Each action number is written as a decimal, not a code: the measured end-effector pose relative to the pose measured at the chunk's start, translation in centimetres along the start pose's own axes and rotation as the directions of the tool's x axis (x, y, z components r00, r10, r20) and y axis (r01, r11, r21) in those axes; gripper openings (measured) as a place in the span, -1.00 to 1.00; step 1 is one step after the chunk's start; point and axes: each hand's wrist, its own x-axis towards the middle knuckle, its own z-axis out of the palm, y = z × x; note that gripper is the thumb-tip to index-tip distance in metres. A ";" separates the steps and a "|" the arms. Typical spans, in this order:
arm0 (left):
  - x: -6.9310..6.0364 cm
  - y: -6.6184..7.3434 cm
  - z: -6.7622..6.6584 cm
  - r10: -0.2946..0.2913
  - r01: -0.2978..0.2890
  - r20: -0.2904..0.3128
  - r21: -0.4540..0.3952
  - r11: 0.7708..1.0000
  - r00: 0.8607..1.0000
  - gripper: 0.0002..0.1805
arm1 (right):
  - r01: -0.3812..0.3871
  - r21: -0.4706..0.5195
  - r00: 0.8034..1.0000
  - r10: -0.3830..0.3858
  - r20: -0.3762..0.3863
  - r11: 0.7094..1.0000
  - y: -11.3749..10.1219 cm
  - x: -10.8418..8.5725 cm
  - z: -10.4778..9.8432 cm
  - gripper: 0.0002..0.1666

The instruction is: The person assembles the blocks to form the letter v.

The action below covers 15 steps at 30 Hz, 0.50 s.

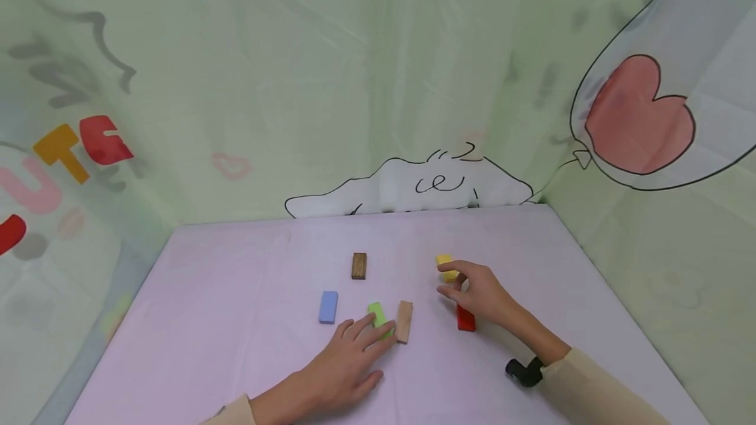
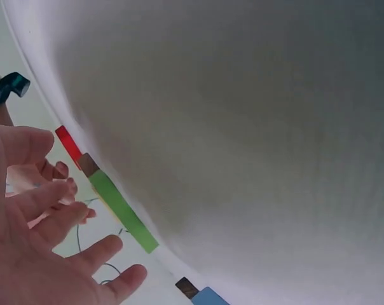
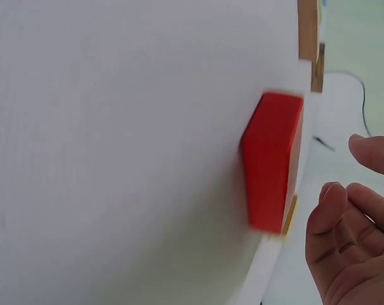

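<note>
Four coloured blocks [image 1: 328, 307]; two wood-toned blocks [image 1: 359, 266]; one table [image 1: 195, 320]

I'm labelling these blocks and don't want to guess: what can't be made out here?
Head view: part of the green block, covered by the left hand.
Head view: part of the yellow block and the far end of the red block, covered by the right hand.
Left wrist view: part of the blue block, cut off by the bottom edge.

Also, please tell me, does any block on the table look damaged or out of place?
Nothing stands out. The green block lies at a slant beside the light wooden block, but no block shows visible damage.
</note>
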 end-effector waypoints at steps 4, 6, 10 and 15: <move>-0.3 0.4 0.1 0.004 -0.005 0.038 0.019 1.000 0.999 -0.41 | -0.042 0.010 0.999 0.042 -0.007 0.999 1.1 0.3 -0.5 -0.47; -0.3 0.4 0.0 0.005 -0.006 0.054 0.018 1.000 0.999 -0.42 | -0.052 0.000 0.999 0.052 -0.010 0.999 1.6 0.4 -0.7 -0.46; -0.4 0.5 -0.1 0.007 -0.005 0.096 -0.013 1.000 0.995 -0.40 | -0.065 -0.020 0.998 0.065 -0.017 0.998 2.4 0.6 -1.1 -0.41; -0.5 0.5 0.0 0.017 -0.019 0.124 0.009 1.000 0.992 -0.38 | -0.067 -0.045 0.998 0.066 -0.018 0.997 3.2 0.9 -1.6 -0.33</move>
